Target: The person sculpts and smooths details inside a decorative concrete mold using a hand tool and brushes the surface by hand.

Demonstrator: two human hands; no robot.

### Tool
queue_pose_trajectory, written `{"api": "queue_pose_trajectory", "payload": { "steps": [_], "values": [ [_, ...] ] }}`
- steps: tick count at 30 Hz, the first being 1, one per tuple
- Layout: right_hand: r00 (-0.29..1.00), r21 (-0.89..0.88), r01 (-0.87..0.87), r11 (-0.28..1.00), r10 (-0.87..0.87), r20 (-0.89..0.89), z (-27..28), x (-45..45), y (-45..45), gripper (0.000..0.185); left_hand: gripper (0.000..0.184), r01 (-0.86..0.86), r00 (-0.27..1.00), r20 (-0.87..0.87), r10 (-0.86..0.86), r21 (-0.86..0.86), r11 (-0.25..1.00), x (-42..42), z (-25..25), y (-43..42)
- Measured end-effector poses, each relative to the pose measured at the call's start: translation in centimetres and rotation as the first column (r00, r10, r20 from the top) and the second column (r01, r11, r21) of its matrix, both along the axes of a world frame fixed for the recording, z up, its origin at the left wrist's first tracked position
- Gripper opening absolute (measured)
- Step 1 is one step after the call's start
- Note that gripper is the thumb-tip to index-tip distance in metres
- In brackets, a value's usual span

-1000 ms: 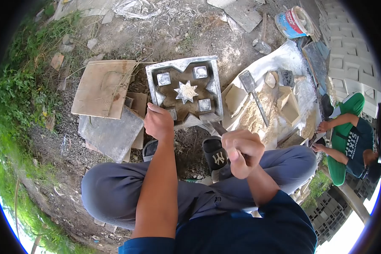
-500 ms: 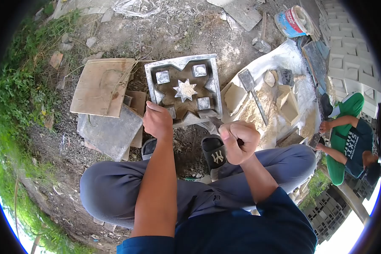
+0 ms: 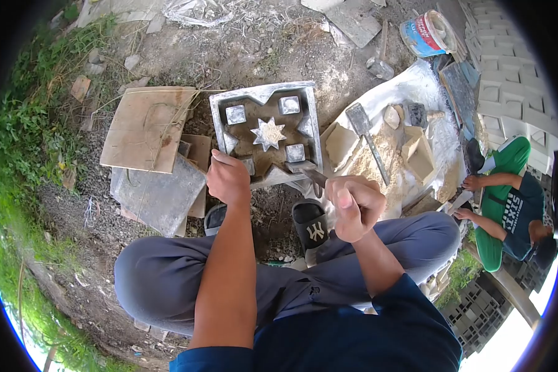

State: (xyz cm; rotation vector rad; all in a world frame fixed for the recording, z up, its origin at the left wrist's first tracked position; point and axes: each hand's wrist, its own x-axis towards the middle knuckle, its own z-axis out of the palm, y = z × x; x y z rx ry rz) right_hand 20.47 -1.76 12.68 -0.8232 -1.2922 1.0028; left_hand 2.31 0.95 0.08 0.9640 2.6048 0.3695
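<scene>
A square metal mould (image 3: pixel 263 93) lies in front of me, with small square blocks and a star-shaped block (image 3: pixel 268 134) topped with pale powder inside. My left hand (image 3: pixel 228 178) grips its near left corner, thumb on the rim. Closed in a fist, my right hand (image 3: pixel 355 206) holds a trowel (image 3: pixel 316 176) by its handle, which my fingers mostly hide. The trowel's blade reaches the mould's near right corner.
Boards (image 3: pixel 149 129) and a grey slab (image 3: pixel 161 192) lie left. On the right, a white sheet (image 3: pixel 423 80) bears powder, a flat tool (image 3: pixel 367 133) and stones. A paint bucket (image 3: pixel 423 36) stands beyond. Another person (image 3: pixel 514 208) sits at far right.
My right hand and the trowel have shifted slightly at the mould's near right corner. My left hand keeps its hold. The other person's hands have moved a little.
</scene>
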Motion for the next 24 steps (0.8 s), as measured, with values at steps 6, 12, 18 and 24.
{"api": "queue_pose_trajectory", "payload": {
  "steps": [6, 12, 18, 24],
  "values": [
    [0.982, -0.020, 0.042, 0.999, -0.037, 0.187, 0.0, -0.4, -0.5, 0.039, 0.061, 0.002, 1.000, 0.011, -0.002, -0.038, 0.999, -0.4, 0.1, -0.1],
    [0.999, -0.041, -0.007, 0.999, 0.009, 0.049, 0.7, -0.5, -0.3, 0.039, 0.062, -0.019, 0.999, 0.027, 0.021, -0.073, 0.997, -0.4, 0.3, -0.5],
    [0.995, 0.048, -0.086, 0.995, 0.088, -0.050, 1.5, 0.1, -0.6, 0.038, 0.061, -0.017, 1.000, 0.024, 0.019, -0.079, 0.997, -0.4, 0.4, 0.1],
    [1.000, -0.006, 0.009, 1.000, -0.009, -0.030, 1.6, 0.0, -0.8, 0.040, 0.061, -0.012, 1.000, 0.017, 0.012, -0.006, 1.000, -0.4, -0.1, 0.3]
  ]
}}
